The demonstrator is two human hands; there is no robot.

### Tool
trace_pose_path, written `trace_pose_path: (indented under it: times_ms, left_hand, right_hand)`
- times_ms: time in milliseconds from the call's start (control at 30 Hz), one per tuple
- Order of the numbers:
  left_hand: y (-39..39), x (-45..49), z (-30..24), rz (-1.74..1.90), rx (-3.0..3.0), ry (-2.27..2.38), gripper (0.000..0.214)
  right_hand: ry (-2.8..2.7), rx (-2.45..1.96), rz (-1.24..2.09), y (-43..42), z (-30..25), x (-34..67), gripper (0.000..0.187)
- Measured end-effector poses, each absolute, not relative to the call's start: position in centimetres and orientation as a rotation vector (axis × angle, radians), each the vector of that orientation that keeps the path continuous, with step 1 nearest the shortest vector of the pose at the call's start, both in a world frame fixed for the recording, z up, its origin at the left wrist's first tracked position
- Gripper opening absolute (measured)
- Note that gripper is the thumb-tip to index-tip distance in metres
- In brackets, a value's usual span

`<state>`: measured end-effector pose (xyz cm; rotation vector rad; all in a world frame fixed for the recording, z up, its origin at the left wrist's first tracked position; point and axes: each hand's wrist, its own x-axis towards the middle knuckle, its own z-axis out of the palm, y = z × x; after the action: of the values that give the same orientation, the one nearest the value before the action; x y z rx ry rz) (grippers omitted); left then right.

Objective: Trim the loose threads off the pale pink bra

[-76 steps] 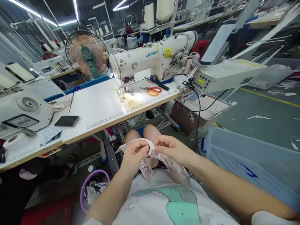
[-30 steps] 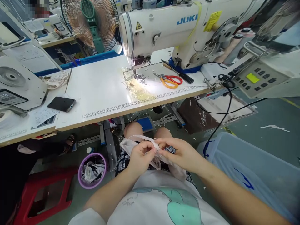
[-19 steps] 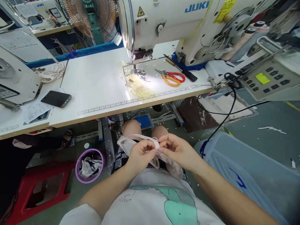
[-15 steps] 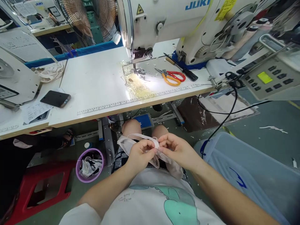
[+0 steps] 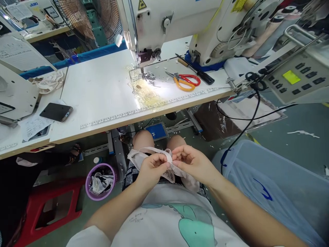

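A pale pinkish-white bra-like garment [image 5: 137, 158] with a narrow strap and lace trim lies over my lap. My left hand [image 5: 153, 168] pinches its strap between thumb and fingers. Close beside it, my right hand [image 5: 191, 163] grips the same band of fabric, thumb against curled fingers. The fingertips of both hands nearly meet above my knees. Parts of the garment are hidden beneath the hands, so its exact shape cannot be made out.
Ahead stands a sewing machine [image 5: 154, 25] on a white table [image 5: 100, 89]. Scissors [image 5: 183, 82], a screwdriver [image 5: 197, 71] and a phone [image 5: 56, 112] lie there. A purple bin [image 5: 90, 192] and red stool [image 5: 55, 190] are left; a translucent tub [image 5: 272, 171] is right.
The camera view has shifted slightly, so the table and machine sit a little further left. Both hands keep hold of the garment in nearly the same place, with small finger shifts.
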<state>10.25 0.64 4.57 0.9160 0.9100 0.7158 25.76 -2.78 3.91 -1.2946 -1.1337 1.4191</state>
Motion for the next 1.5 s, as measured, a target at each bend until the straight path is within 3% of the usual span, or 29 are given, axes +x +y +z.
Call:
trace_pose_path:
  times_ms: [467,933,1267,1400,1500]
  left_hand:
    - [0.5,10.2,4.5,0.585,1.334,0.976,0.008]
    - [0.3,10.1,3.7,0.611,1.099,0.945,0.016]
    - [-0.4,10.5,4.5,0.65,1.268,0.911,0.014]
    - [-0.6,8.9,2.1,0.69,1.659,0.919,0.021]
    - [0.1,5.1,-1.4,0.769,1.825,1.179,0.028]
  right_hand:
    - [-0.924,-1.28,1.622,-3.0,3.7,26.0,0.022]
    - [-0.94,-1.209,1.649,-3.0,4.2,26.5,0.015]
    - [-1.078,-1.287,1.562,-3.2,5.4,26.0,0.026]
    - [-1.116,-1.448,1.423,-3.9,6.5,27.5,0.035]
    - [-1.14,-1.586,1.354,-5.2,5.9,29.9,0.037]
